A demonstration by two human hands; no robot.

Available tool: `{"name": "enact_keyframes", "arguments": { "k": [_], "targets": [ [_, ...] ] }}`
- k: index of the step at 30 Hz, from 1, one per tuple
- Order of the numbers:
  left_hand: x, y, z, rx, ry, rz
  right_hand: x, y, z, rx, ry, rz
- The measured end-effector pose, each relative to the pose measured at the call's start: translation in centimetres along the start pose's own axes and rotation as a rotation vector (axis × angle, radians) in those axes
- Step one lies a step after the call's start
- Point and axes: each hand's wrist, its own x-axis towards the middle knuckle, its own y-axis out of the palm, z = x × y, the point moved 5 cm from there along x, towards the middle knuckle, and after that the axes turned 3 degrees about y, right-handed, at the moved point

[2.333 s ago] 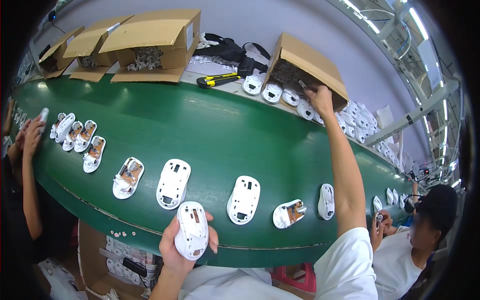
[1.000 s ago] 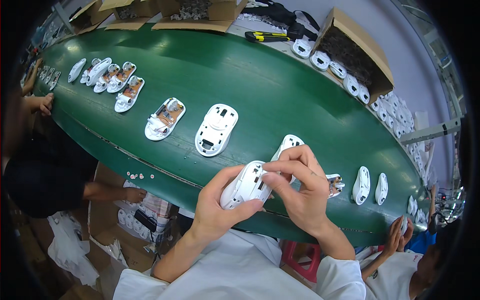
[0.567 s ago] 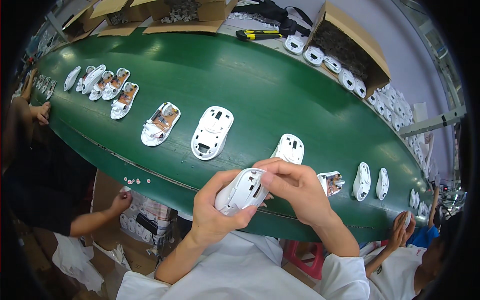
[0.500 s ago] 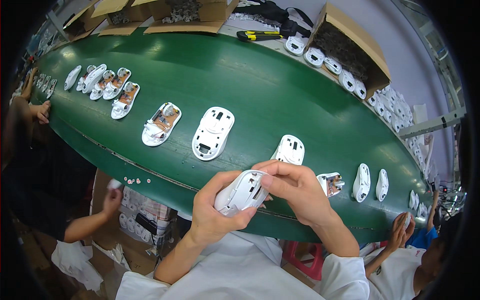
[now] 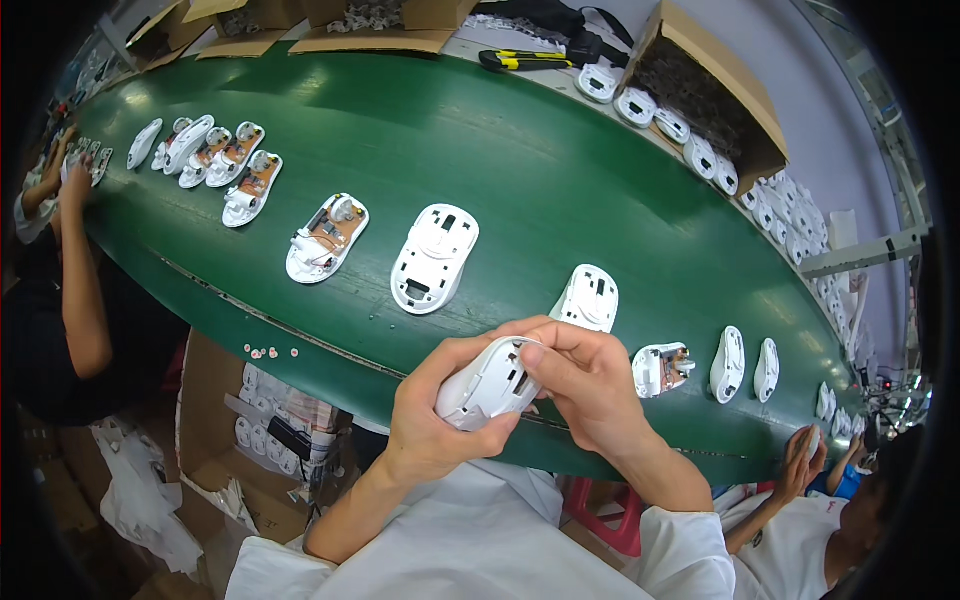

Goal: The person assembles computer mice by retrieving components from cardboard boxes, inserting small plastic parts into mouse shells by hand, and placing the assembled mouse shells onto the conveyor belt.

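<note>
A white computer mouse [image 5: 487, 388] is held over the near edge of the green work surface, its slotted side facing up. My left hand [image 5: 425, 415] wraps round its body from the left. At its upper right end my right hand [image 5: 590, 385] grips it, with the thumb pressed on the rim and the fingers curled behind. Just beyond my hands lies a white mouse [image 5: 588, 296], partly covered by them. Another white mouse [image 5: 434, 258] rests farther left, slots upward. Opened mouse halves with brown circuit boards lie on both sides, one at left [image 5: 328, 238] and one at right [image 5: 661, 370].
More mice and opened halves [image 5: 250, 188] cluster at far left on the green surface [image 5: 400, 130]. Small pinkish pieces [image 5: 268, 352] lie near its front edge. Cartons [image 5: 370, 35], a yellow-black cutter [image 5: 525, 61] and a foam-filled box [image 5: 690, 95] stand behind. Co-workers sit on both sides.
The left co-worker's arm has swung from beside the low carton up to the far-left end of the surface. My hands keep their grip on the mouse, with little change.
</note>
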Motion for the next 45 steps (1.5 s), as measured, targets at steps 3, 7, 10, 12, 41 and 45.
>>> {"name": "enact_keyframes", "arguments": {
  "k": [3, 7, 10, 12, 41, 45],
  "targets": [
    [0.0, -0.3, 0.0, -0.016, -0.009, -0.015, 0.3, -0.2, -0.7, -0.029, -0.028, -0.008],
    [-0.1, -0.4, 0.3, -0.042, -0.041, -0.006, 0.2, -0.3, -1.3, -0.006, -0.072, -0.012],
    [-0.2, -0.6, 0.4, -0.128, -0.108, -0.04, 0.2, 0.0, -1.3, 0.066, 0.035, -0.031],
    [-0.1, -0.6, 0.6, -0.158, -0.132, -0.049, 0.2, -0.1, -1.4, 0.09, 0.07, -0.041],
    [1.1, -1.9, -0.9, -0.005, -0.08, -0.016, 1.7, 1.9, -1.1, -0.133, -0.134, -0.077],
    [1.2, -2.2, 0.0, -0.165, -0.099, -0.026, 2.3, 0.9, -0.4, -0.002, 0.017, -0.077]
  ]
}}
